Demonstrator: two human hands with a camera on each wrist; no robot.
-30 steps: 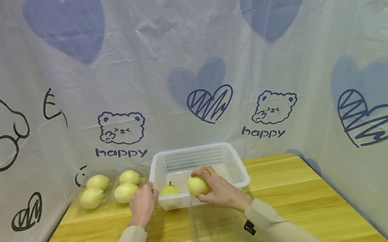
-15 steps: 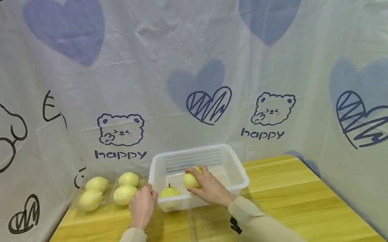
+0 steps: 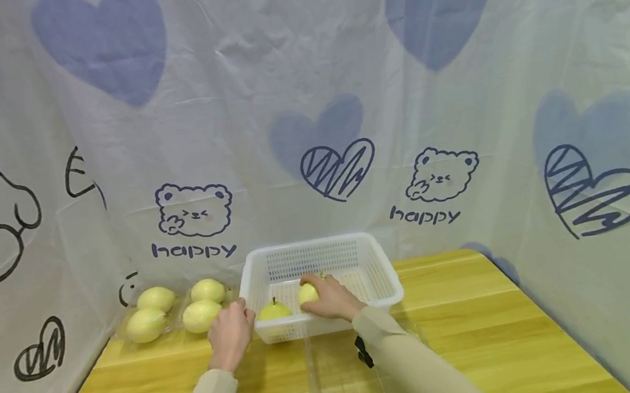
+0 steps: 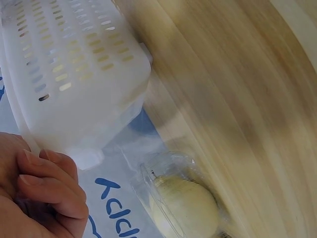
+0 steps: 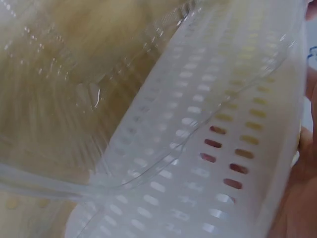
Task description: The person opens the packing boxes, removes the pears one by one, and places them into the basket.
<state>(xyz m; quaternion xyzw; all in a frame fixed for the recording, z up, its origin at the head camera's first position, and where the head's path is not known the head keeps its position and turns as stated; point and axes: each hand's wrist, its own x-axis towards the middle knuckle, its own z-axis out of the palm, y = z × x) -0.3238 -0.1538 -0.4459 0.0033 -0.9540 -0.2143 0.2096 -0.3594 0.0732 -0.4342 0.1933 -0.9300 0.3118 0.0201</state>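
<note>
A white perforated plastic basket stands at the back of the table. My left hand grips its left rim; in the left wrist view the curled fingers are at the basket's corner. Inside, my right hand holds a yellow-green pear, thumb on the near side and fingers over the top. Another pear, stem up, lies at the basket's near left. In the right wrist view, the basket wall and clear plastic fill most of the picture, and the held pear is hidden.
Left of the basket, several pale yellow pears sit in clear plastic packs on the wooden table. A transparent plastic box lies in front of the basket, under my right forearm. Printed curtains close off the back and sides.
My right hand has carried the pear from above the basket's front rim back and down into the basket. The left hand has kept its grip on the rim.
</note>
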